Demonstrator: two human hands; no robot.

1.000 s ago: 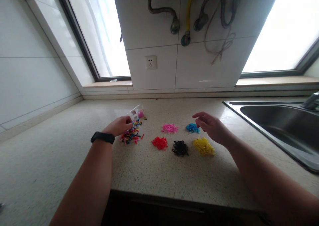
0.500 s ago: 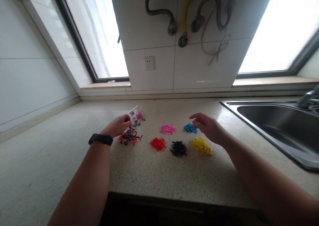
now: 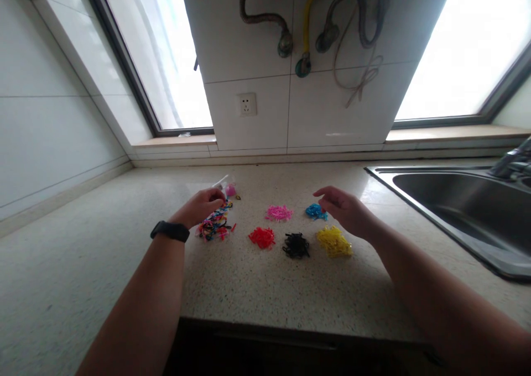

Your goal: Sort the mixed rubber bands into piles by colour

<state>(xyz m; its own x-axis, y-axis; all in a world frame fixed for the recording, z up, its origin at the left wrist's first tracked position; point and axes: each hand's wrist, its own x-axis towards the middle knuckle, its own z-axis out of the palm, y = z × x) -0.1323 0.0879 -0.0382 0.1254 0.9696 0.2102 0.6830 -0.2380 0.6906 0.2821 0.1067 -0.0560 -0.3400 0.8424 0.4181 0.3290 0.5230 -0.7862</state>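
My left hand (image 3: 204,205), with a dark band on its wrist, is over the far left edge of a mixed-colour pile of small rubber bands (image 3: 214,225). Its fingers are closed together, and whatever is between them is too small to make out. My right hand (image 3: 342,207) hovers beside a small blue pile of rubber bands (image 3: 316,212), index finger stretched out and the others loosely bent. Between the hands lie a pink pile (image 3: 279,213), a red pile (image 3: 262,238), a black pile (image 3: 296,245) and a yellow pile (image 3: 334,241).
Behind my left hand lies a clear plastic bag (image 3: 226,181) with something pink in it. A steel sink (image 3: 381,172) with a faucet (image 3: 512,159) is set into the speckled counter (image 3: 257,293) on the right. Pipes and a socket (image 3: 248,104) are on the tiled wall.
My left hand has shifted slightly right and away from me, across the top of the mixed pile. The right hand stays nearly in place beside the blue pile.
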